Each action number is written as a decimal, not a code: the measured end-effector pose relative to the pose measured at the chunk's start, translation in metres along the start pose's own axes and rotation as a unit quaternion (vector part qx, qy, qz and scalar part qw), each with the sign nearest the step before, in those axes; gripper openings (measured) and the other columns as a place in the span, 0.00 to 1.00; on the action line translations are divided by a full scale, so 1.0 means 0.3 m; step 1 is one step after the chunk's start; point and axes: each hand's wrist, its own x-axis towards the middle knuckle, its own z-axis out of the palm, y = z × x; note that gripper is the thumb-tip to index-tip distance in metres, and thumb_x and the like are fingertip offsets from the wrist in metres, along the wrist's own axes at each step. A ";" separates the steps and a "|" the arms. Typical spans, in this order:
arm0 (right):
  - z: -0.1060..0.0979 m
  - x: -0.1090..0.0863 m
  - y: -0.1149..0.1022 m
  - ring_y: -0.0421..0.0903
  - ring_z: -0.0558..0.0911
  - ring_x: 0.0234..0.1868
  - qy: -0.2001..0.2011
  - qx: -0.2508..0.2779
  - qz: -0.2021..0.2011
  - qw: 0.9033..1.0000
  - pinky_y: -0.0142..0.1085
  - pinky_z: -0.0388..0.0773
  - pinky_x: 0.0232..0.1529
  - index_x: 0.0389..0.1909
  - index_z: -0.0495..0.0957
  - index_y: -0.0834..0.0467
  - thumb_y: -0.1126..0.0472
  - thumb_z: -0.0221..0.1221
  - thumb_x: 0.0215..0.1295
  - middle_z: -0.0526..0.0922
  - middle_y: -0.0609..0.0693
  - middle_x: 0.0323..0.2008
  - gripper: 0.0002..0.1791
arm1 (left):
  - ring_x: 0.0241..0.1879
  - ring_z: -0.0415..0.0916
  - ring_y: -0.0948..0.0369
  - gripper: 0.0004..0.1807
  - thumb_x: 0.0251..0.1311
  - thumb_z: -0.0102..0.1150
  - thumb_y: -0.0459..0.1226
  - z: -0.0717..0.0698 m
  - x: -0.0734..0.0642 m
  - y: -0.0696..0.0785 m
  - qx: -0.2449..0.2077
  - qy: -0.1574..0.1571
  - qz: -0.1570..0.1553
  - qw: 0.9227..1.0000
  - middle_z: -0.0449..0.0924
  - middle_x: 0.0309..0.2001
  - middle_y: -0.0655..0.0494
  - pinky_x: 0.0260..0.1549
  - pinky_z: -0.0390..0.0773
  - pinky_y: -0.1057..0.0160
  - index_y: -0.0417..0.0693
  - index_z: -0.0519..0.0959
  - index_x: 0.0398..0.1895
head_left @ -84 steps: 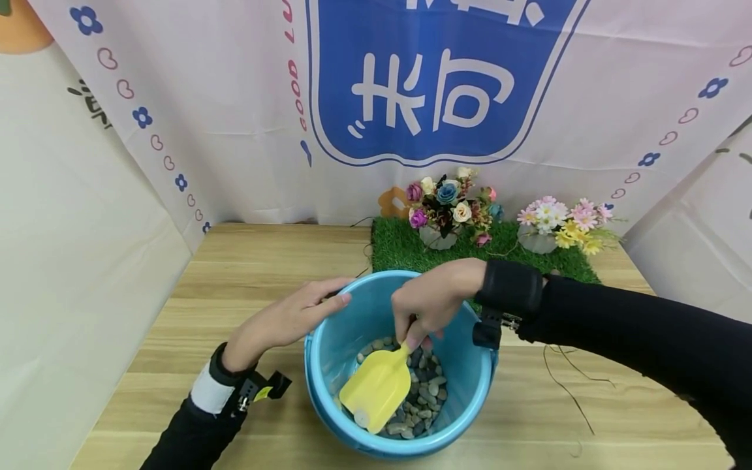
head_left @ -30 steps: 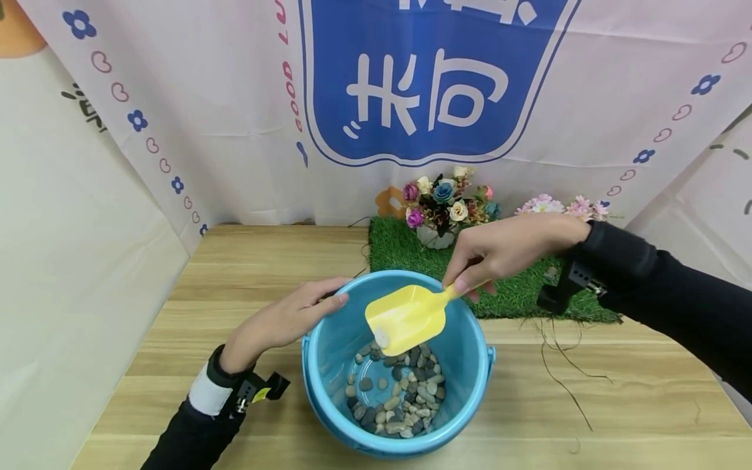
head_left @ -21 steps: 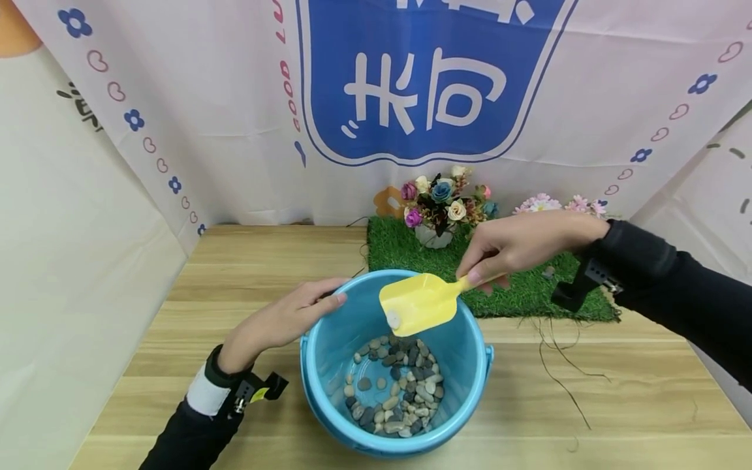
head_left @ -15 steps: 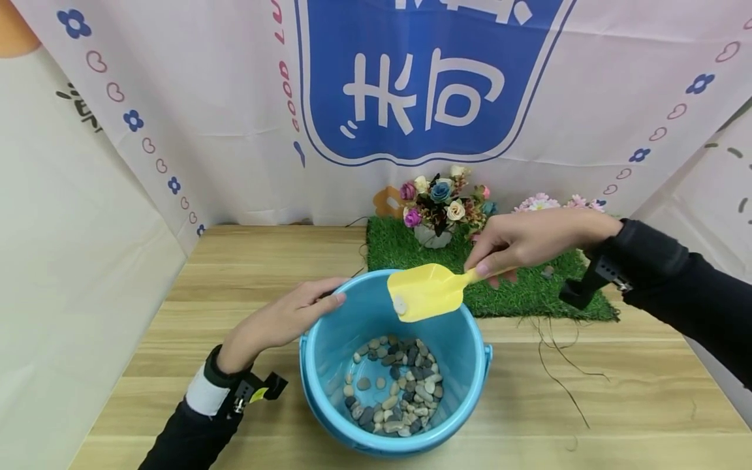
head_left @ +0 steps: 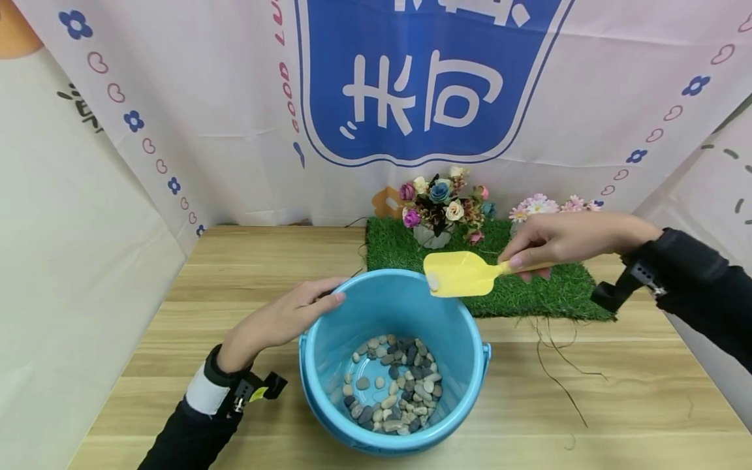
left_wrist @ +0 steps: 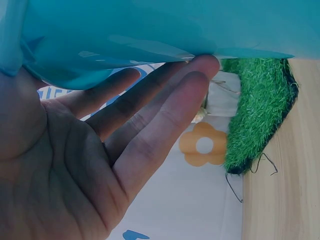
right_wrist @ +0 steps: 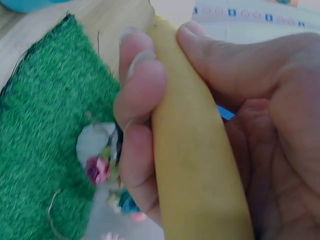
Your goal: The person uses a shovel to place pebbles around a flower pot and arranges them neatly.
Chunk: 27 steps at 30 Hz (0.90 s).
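The thumb of my left hand (head_left: 282, 316) rests at the left rim of a blue bucket (head_left: 320, 378). In the left wrist view its loosely extended fingers (left_wrist: 165, 115) reach to the bucket's outer wall (left_wrist: 150, 30). Grey, white and dark pebbles (head_left: 390, 408) lie on the bucket's floor. My right hand (head_left: 558, 241) grips the handle of a yellow scoop (head_left: 461, 277), past the bucket's far right rim. A round whitish patch shows at the scoop's front corner; no heap of pebbles is in it. Fingers and thumb wrap the yellow handle (right_wrist: 192, 135) in the right wrist view.
Behind the bucket lies a green turf mat (head_left: 523, 303) with dark loose threads at its front edge. On it stand a pot of mixed flowers (head_left: 440, 202) and pink-white flowers (head_left: 543, 205) partly behind my right hand. A printed cloth (head_left: 247, 130) hangs behind the wooden table (head_left: 587, 391).
My right hand has lifted the scoop out of the bucket and carried it right and back, over the rim toward the mat. The left hand stays at the rim.
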 end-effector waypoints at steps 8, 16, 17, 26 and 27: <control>0.000 -0.119 0.109 0.43 0.76 0.22 0.057 0.028 0.020 0.998 0.36 0.79 0.22 0.48 0.78 0.52 0.65 0.47 0.70 0.80 0.47 0.27 0.14 | 0.34 0.80 0.56 0.21 0.73 0.36 0.37 -0.001 0.002 0.010 0.002 0.001 0.002 1.000 0.78 0.46 0.43 0.32 0.82 0.55 0.44 0.59 0.67; 0.031 -0.223 0.244 0.46 0.74 0.22 0.079 0.035 0.056 0.995 0.36 0.78 0.24 0.40 0.79 0.53 0.63 0.46 0.71 0.78 0.48 0.27 0.12 | 0.33 0.80 0.58 0.21 0.72 0.35 0.35 0.000 -0.002 0.051 -0.006 -0.004 0.002 1.000 0.77 0.46 0.40 0.32 0.82 0.53 0.39 0.59 0.66; 0.038 -0.236 0.262 0.45 0.73 0.21 0.081 0.037 0.062 0.994 0.35 0.77 0.24 0.39 0.79 0.53 0.63 0.45 0.72 0.78 0.49 0.27 0.12 | 0.33 0.80 0.58 0.21 0.72 0.35 0.35 0.000 -0.001 0.047 -0.006 -0.003 0.003 1.000 0.77 0.46 0.40 0.32 0.82 0.53 0.39 0.59 0.66; 0.101 -0.333 0.397 0.49 0.61 0.15 0.103 0.072 0.133 0.983 0.37 0.66 0.13 0.32 0.76 0.56 0.59 0.45 0.72 0.74 0.57 0.27 0.13 | 0.33 0.80 0.53 0.21 0.73 0.36 0.39 -0.004 0.007 -0.055 0.005 0.004 0.004 1.000 0.78 0.45 0.46 0.30 0.82 0.56 0.50 0.61 0.66; 0.106 -0.339 0.409 0.49 0.61 0.15 0.102 0.075 0.133 0.983 0.37 0.67 0.14 0.33 0.76 0.56 0.60 0.44 0.73 0.71 0.57 0.23 0.13 | 0.33 0.80 0.53 0.21 0.73 0.36 0.40 -0.004 0.007 -0.058 0.006 0.005 0.004 1.000 0.78 0.46 0.46 0.30 0.82 0.57 0.50 0.61 0.66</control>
